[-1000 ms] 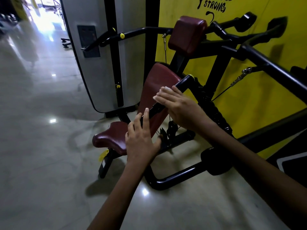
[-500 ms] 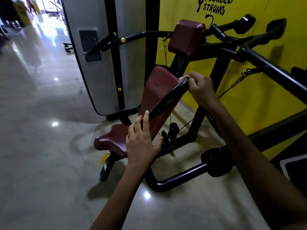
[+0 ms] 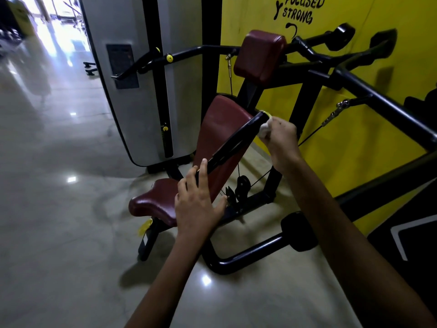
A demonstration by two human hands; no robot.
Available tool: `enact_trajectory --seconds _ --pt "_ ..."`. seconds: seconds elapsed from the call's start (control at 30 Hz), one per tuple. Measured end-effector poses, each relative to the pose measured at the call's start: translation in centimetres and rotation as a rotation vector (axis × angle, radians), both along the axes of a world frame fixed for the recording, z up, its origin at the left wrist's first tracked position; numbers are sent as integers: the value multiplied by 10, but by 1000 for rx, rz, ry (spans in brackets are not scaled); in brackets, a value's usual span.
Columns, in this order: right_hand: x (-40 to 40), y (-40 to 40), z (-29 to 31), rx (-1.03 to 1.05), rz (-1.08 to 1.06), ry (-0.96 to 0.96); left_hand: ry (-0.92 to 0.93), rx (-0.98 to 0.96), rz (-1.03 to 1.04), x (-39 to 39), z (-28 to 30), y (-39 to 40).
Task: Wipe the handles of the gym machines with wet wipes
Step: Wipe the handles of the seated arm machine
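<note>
Nearest, the left hand (image 3: 197, 207) wraps loosely round the lower end of a black, tube-shaped handle (image 3: 236, 143), fingers partly extended along it. Further up, the right hand (image 3: 280, 136) is clenched on a crumpled white wet wipe (image 3: 266, 129), pressed against the handle's yellow-capped upper tip. Behind sit the machine's glossy maroon padded seat (image 3: 151, 202) and backrest (image 3: 220, 124) on a black steel frame (image 3: 250, 254). The floor (image 3: 59, 233) is polished, reflective pale stone. On the yellow wall (image 3: 354, 162) beyond, black hand-painted lettering (image 3: 300, 9) reads "FOCUSED" and "STRONG".
</note>
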State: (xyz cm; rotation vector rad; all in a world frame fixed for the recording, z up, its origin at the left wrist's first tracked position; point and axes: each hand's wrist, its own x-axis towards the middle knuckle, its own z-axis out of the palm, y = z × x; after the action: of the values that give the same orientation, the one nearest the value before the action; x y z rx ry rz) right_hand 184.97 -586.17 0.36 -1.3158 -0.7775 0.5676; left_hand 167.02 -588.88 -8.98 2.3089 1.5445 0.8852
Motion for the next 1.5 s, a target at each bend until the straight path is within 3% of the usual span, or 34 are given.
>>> enact_trajectory --seconds 0.07,0.13,0.23,0.33,0.4,0.5,0.6,0.8,1.03,1.1,1.17,1.27,1.33,1.4,1.5 --pt "4 -5 1 -2 135 340 6 -3 -1 0 0 0" --pt "6 -5 5 44 173 554 1 4 1 1 0 0" --pt "-9 -4 3 47 137 615 -4 1 2 1 1 0" --pt "-25 -10 -7 -34 234 655 -9 1 2 1 1 0" --pt "-22 -15 -5 -50 284 746 -15 9 4 0 1 0" --pt "-20 -16 3 46 189 905 -8 8 6 1 1 1" --pt "-39 -15 3 22 149 834 -7 21 7 1 1 0" --pt "-65 -25 -16 -123 323 837 -22 36 31 1 2 -1" --pt "-48 -55 -2 -202 334 587 12 8 2 0 1 0" --pt "-42 -63 6 -100 309 484 18 1 -1 0 2 0" --pt "-38 -63 9 46 185 199 10 -9 -3 0 2 0" --pt "-30 -48 1 173 -87 -733 6 -4 -2 0 3 -1" --pt "-28 -34 -14 60 -14 -1160 8 -5 0 0 3 -1" --pt "-33 -24 -31 -95 106 -1371 17 -15 -1 0 4 -2" --pt "-42 -25 -48 -87 202 -1662 53 -38 -4 -1 5 -2"
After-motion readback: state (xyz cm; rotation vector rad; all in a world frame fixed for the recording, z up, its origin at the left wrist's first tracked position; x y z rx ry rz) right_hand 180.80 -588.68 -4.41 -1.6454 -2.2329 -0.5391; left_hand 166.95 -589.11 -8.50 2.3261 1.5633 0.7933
